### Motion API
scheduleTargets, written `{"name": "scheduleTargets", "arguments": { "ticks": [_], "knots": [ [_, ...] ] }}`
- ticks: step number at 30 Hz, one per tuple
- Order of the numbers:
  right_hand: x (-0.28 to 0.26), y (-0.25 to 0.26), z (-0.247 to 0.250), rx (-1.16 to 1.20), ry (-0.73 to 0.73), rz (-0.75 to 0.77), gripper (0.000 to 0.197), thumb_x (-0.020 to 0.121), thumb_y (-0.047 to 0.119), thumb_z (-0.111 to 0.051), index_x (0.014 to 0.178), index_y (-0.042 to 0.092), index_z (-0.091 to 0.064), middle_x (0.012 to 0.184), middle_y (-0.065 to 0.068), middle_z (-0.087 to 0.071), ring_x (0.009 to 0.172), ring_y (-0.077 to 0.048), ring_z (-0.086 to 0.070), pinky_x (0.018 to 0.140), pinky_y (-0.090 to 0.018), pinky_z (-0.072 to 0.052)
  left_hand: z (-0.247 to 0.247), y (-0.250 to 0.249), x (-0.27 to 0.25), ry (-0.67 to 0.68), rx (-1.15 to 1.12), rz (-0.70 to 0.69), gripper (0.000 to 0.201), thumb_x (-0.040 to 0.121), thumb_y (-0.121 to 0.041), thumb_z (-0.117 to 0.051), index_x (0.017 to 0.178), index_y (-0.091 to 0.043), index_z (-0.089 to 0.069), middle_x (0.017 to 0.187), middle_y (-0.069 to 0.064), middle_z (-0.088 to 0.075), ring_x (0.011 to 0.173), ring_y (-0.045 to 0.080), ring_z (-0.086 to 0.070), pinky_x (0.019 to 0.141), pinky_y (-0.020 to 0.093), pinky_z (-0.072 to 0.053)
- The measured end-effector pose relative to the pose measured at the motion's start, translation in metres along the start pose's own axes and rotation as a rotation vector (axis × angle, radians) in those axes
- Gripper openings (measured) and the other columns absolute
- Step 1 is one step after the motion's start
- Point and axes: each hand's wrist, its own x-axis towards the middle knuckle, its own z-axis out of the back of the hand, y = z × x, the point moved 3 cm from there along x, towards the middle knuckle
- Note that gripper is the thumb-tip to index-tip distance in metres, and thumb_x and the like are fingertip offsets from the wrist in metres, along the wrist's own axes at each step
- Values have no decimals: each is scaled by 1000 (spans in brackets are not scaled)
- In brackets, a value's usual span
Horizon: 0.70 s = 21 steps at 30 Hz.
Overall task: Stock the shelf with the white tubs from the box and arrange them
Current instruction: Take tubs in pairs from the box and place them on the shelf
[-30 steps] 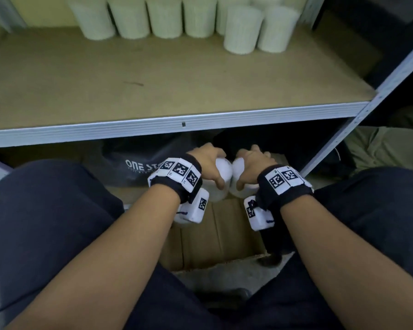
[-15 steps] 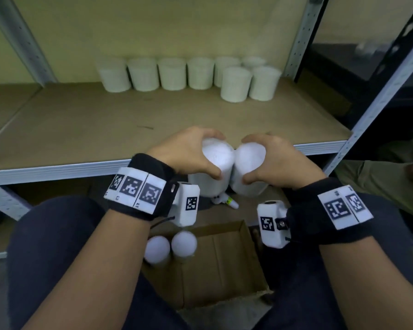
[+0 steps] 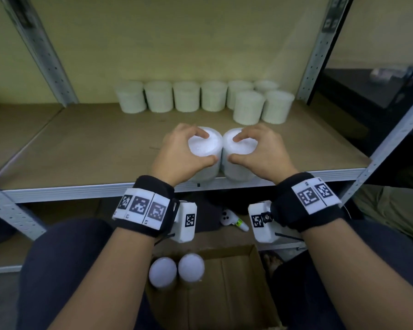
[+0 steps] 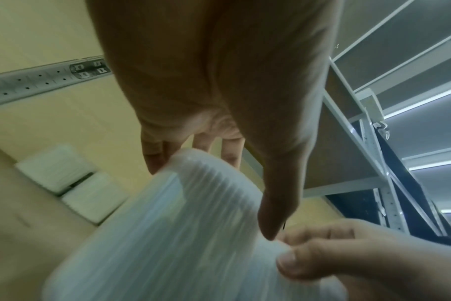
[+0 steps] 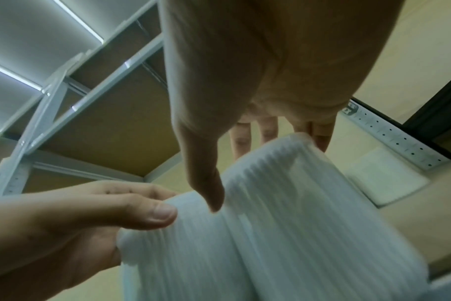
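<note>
Left hand (image 3: 177, 156) (gripping) left tub (image 3: 204, 148), touching right tub (image 3: 239, 151)

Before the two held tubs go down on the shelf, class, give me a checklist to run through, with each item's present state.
1. Left hand grips the left tub from above: ok.
2. Right hand grips the right tub likewise: ok.
3. Held tubs upright, side by side, touching: ok.
4. Bare shelf ahead of the hands, before the back row: ok.
5. Tubs already resting on the shelf board: cannot tell; their bases sit at the front edge.
6. Box emptied: not ok, two tubs remain.
</note>
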Motion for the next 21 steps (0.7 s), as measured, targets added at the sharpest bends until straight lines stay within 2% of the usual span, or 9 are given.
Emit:
{"name": "scheduleTargets", "arguments": {
  "ticks": [2, 4, 7, 9, 14, 18, 21],
  "knots": [
    [8, -2, -9, 16, 0, -5, 39, 67, 33, -79, 103, 24, -68, 123, 2, -59, 121, -21, -50, 106, -36, -39, -5, 8, 3, -10, 19, 16, 41, 69, -35, -80, 106, -23, -66, 119, -7, -55, 109, 5, -49, 87, 15, -30],
    [13, -3, -15, 12, 3, 6, 39, 68, 33, -77, 104, 23, -66, 121, 2, -58, 121, -22, -49, 105, -38, -39, -8, 14, 5, -12, 28, 12, 40, 71, -37, -78, 106, -24, -65, 123, -5, -55, 115, 10, -51, 91, 17, -32],
    [18, -3, -16, -16, 7, 26, 40, 70, 33, -76, 106, 21, -65, 121, 2, -58, 121, -23, -47, 104, -33, -38, -10, 18, 7, 8, 36, 10, 40, 73, -39, -77, 109, -26, -63, 130, -5, -52, 122, 14, -49, 99, 23, -34],
    [18, -2, -15, -31, 19, 37, 40, 73, 33, -76, 109, 20, -64, 123, 2, -57, 122, -23, -46, 103, -30, -35, -9, 18, 8, 18, 48, 3, 42, 74, -40, -76, 110, -26, -62, 130, -5, -52, 123, 14, -48, 101, 23, -34],
    [9, 4, -7, -119, 72, 73, 50, 79, 33, -71, 125, 22, -57, 134, 0, -52, 135, -25, -31, 115, -35, -26, -4, 10, 4, 50, 109, -49, 42, 79, -40, -72, 116, -24, -61, 127, -5, -49, 125, 11, -42, 95, 14, -23],
    [7, 6, 6, -178, 66, 54, 43, 82, 19, -61, 125, 20, -58, 130, -4, -52, 128, -25, -35, 105, -28, -31, 5, 1, 1, 48, 205, -85, 34, 86, -35, -63, 118, -22, -61, 123, -3, -51, 120, 14, -42, 84, 9, -20],
    [8, 7, 8, -214, 143, 53, 36, 83, 14, -59, 118, 16, -64, 126, -9, -55, 128, -24, -41, 103, -29, -36, 9, -2, -1, 52, 264, -94, 31, 89, -29, -58, 119, -20, -60, 123, -3, -50, 121, 12, -40, 89, 11, -20]
  ]
}}
